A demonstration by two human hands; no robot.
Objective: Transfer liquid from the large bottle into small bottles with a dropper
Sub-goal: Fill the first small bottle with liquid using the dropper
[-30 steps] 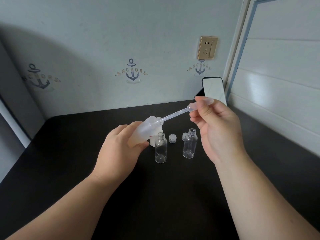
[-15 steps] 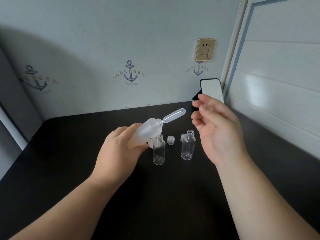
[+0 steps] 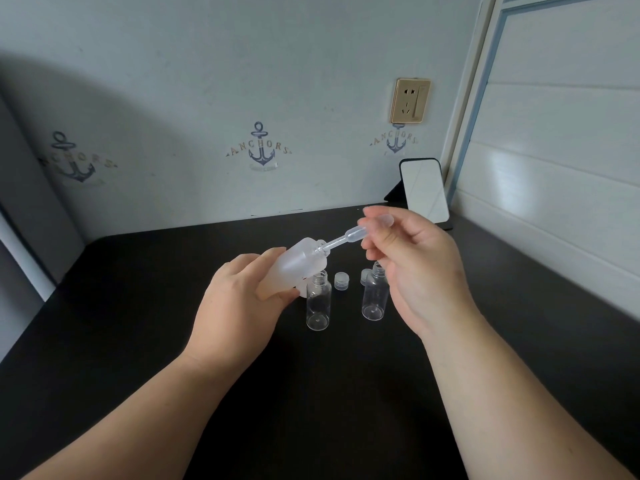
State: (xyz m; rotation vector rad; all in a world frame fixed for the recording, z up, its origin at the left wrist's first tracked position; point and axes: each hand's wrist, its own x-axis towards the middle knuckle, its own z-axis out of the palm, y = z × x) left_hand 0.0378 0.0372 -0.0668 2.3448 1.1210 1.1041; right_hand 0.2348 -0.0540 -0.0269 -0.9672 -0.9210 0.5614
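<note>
Above the dark surface (image 3: 104, 323), the left hand (image 3: 235, 306) grips the frosted large bottle (image 3: 294, 263), its fingers and thumb curled round the lower body. That bottle is tilted, with its open neck pointing up and toward the right hand. A clear dropper (image 3: 349, 235) runs from that neck slantwise up to the right hand (image 3: 419, 268), its thin tip inside the opening and its bulb pinched between the thumb and fingertips; the other fingers of this hand are loosely curled.

Just below the large bottle's neck, beside the left hand's fingertips, a small clear bottle (image 3: 318, 303) stands upright and uncapped on the surface. A small clear cap (image 3: 341, 282) sits beyond it, between the two hands. A second small bottle (image 3: 374, 296) stands upright under the right hand's fingers, partly hidden by them, with another cap (image 3: 365, 276) just behind its shoulder. Whether either small bottle holds liquid cannot be told.

Beyond the right hand, a small mirror (image 3: 424, 190) leans near the wall, well apart from the bottles, below a gold wall socket (image 3: 410, 100).
</note>
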